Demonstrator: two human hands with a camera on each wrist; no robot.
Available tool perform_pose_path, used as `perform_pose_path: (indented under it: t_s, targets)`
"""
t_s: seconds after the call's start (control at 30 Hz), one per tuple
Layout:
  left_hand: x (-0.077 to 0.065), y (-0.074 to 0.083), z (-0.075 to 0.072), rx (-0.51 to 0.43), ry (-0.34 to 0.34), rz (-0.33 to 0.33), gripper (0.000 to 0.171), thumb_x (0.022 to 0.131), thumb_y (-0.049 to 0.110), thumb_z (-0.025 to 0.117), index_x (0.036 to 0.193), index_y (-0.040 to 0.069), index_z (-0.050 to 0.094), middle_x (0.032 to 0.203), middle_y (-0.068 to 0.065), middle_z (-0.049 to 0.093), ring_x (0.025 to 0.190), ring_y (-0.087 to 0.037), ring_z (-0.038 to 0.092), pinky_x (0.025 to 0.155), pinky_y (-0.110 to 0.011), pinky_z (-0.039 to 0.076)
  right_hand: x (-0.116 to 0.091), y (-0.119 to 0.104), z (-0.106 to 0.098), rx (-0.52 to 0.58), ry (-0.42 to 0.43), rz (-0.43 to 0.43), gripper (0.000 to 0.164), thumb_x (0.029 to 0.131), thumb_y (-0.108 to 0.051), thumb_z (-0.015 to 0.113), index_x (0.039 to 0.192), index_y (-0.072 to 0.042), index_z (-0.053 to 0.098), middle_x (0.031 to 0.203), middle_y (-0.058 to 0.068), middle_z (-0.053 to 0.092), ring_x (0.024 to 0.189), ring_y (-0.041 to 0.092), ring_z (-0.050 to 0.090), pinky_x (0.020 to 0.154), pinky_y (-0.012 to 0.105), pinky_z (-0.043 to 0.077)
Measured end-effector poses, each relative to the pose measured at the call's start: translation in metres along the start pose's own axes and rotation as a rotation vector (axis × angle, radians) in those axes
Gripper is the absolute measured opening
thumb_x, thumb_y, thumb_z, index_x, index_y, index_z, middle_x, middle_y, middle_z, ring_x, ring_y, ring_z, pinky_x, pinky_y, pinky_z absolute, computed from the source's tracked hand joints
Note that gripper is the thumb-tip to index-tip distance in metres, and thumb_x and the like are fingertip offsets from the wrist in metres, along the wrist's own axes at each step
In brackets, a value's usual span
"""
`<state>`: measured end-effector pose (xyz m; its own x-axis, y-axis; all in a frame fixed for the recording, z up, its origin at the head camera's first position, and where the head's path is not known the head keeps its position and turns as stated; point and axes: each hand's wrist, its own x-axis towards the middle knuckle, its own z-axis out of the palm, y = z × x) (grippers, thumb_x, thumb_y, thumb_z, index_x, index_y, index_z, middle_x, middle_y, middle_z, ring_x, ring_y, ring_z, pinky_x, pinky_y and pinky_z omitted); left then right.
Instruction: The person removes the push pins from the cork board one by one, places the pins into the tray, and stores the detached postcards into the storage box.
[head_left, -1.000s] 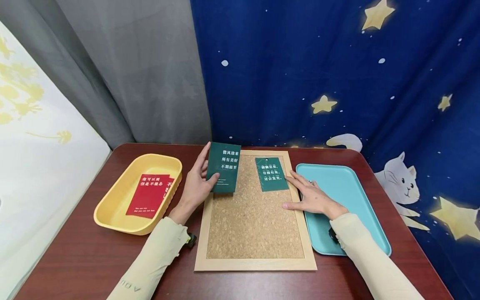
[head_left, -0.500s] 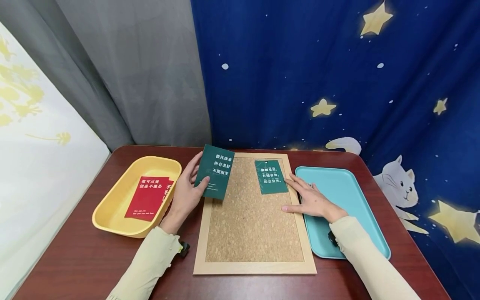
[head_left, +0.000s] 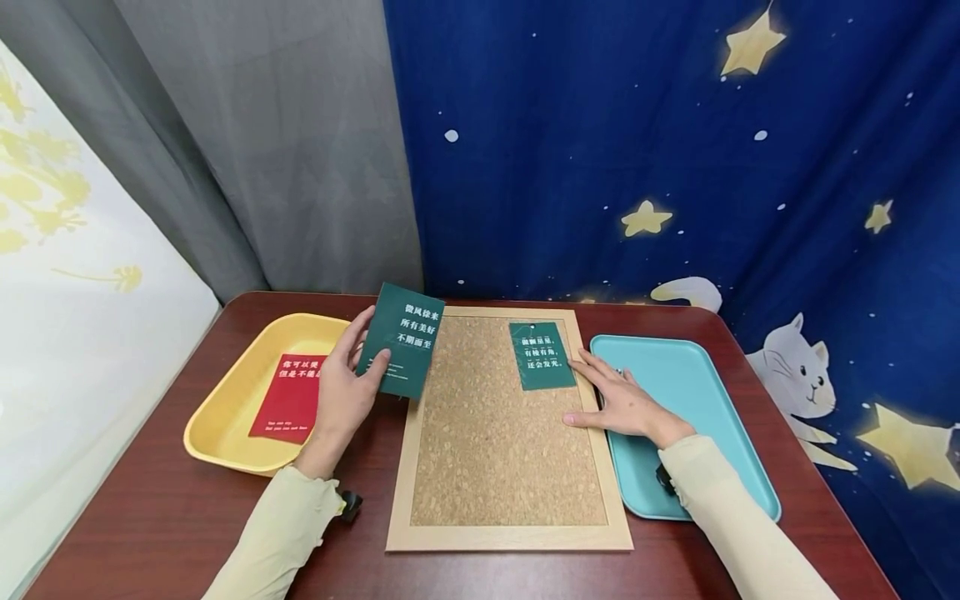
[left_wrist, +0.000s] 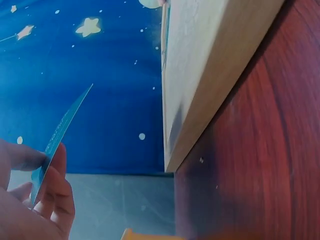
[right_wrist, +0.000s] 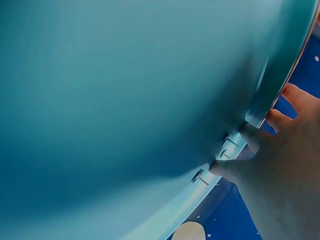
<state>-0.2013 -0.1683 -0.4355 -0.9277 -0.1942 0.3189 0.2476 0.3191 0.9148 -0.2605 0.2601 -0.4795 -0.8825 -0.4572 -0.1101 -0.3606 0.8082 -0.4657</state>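
In the head view, my left hand (head_left: 345, 396) pinches a green card (head_left: 405, 342) with white Chinese text, thumb on the printed face and fingers behind. The card is tilted, over the upper left corner of a wood-framed corkboard (head_left: 510, 458). The left wrist view shows that card (left_wrist: 64, 125) nearly edge-on. A second green card (head_left: 543, 358) lies on the board's upper right, a small pale dot near its top edge. My right hand (head_left: 626, 404) is spread across the board's right frame, fingertips right at this card's edge. It holds nothing.
A yellow bin (head_left: 240, 400) with red cards (head_left: 288, 400) stands left of the board, partly behind my left hand. Along the right side lies a blue tray (head_left: 675, 371); several metal thumbtacks (right_wrist: 201, 177) sit near its rim in the right wrist view.
My left hand has moved left with the green card, from over the board toward the yellow bin, and the card has tilted clockwise. The right hand has stayed in place.
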Motion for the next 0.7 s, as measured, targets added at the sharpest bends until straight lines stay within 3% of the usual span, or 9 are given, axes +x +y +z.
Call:
perform_pose_path:
  t_s: [0.23,0.57,0.7]
  targets:
    - [0.0,0.003,-0.016,0.009,0.074,-0.067,0.065,0.1,0.019,0.07,0.157,0.038,0.045,0.14,-0.007,0.062,0.102,0.003,0.066,0.082,-0.006,0.054,0.0,0.0,0.001,0.002,0.002,0.0,0.105,0.083,-0.072,0.073,0.166,-0.025,0.028,0.178,0.006,0.011,0.162,0.04,0.019,0.124,0.077,0.005]
    - [-0.001,0.0,-0.032,0.018,0.143,-0.109,0.062,0.101,0.018,0.068,0.154,0.041,0.048,0.133,-0.008,0.063,0.094,0.001,0.067,0.077,-0.008,0.056,0.001,0.003,0.004,-0.002,0.012,-0.005,0.105,0.084,-0.072,0.073,0.166,-0.025,0.027,0.178,0.006,0.011,0.162,0.039,0.019,0.123,0.077,0.005]
    - [-0.002,-0.003,-0.038,0.042,0.159,-0.134,0.06,0.102,0.018,0.066,0.153,0.042,0.048,0.136,-0.006,0.061,0.101,-0.002,0.063,0.077,-0.008,0.055,0.001,0.004,0.005,-0.01,0.014,-0.007,0.105,0.084,-0.072,0.073,0.166,-0.025,0.027,0.178,0.006,0.011,0.162,0.04,0.019,0.123,0.077,0.005]
